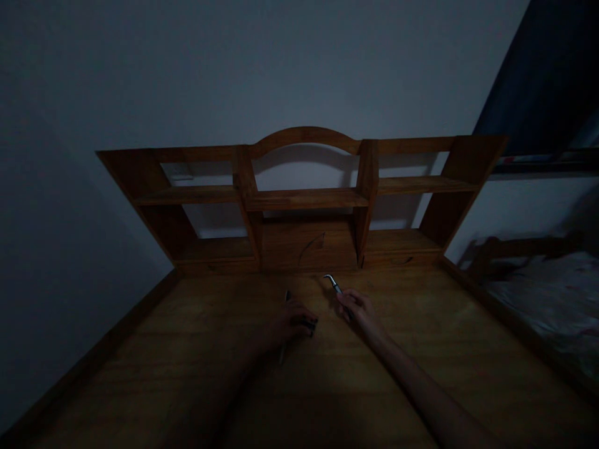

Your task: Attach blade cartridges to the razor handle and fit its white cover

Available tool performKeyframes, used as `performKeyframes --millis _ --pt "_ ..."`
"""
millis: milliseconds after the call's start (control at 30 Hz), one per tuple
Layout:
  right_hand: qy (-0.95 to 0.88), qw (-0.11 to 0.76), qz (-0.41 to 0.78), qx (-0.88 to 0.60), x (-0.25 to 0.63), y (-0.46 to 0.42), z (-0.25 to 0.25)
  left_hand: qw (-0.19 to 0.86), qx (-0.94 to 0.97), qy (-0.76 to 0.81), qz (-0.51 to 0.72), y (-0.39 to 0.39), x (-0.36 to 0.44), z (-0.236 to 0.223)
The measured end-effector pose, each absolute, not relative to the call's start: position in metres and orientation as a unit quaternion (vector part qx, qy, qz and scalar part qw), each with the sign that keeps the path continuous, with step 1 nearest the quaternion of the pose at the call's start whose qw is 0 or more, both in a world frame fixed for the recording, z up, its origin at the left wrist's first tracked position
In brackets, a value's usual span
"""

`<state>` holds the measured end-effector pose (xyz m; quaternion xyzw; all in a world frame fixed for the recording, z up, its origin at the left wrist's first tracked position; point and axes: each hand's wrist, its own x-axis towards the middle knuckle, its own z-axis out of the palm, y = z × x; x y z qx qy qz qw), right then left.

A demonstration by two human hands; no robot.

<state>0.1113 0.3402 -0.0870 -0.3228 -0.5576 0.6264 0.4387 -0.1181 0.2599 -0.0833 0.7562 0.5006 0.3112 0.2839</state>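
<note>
My right hand (354, 304) is closed around the dark handle of a slim tool with a bent, shiny metal tip (332, 282). The tip points away from me and hooks to the left, just above the desk. To its left, my left hand (292, 321) is closed on a small dark object (309, 325), whose kind I cannot make out in the dim light. A long thin stick-like item (281, 357) shows beyond and below the left hand; its middle is hidden, and I cannot tell whether the hand grips it. Both hands are over the wooden desk top (224, 374).
A wooden hutch (306, 199) with open shelves rises along the desk's back edge against a pale wall. Raised wooden rims (505, 312) border the desk's sides. At the right are a dark curtain (538, 81) and a bed with rumpled bedding (552, 293). The room is dim.
</note>
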Motion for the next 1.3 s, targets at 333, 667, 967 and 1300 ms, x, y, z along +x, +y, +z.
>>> performKeyframes --millis 333,667,967,1300 --pt "-0.564 0.437 0.621 -0.326 0.112 0.341 -0.086 0.312 0.718 0.524 0.335 0.262 -0.117 -0.087" --pt "-0.566 0.436 0.622 -0.321 0.113 0.34 -0.084 0.319 0.697 0.552 0.329 0.262 -0.119 -0.094" --pt "-0.542 0.447 0.634 -0.323 0.112 0.342 -0.088 0.292 0.721 0.527 0.342 0.262 -0.12 -0.089" --pt "-0.537 0.46 0.628 -0.326 0.111 0.344 -0.09 0.294 0.724 0.527 0.335 0.259 -0.118 -0.086"
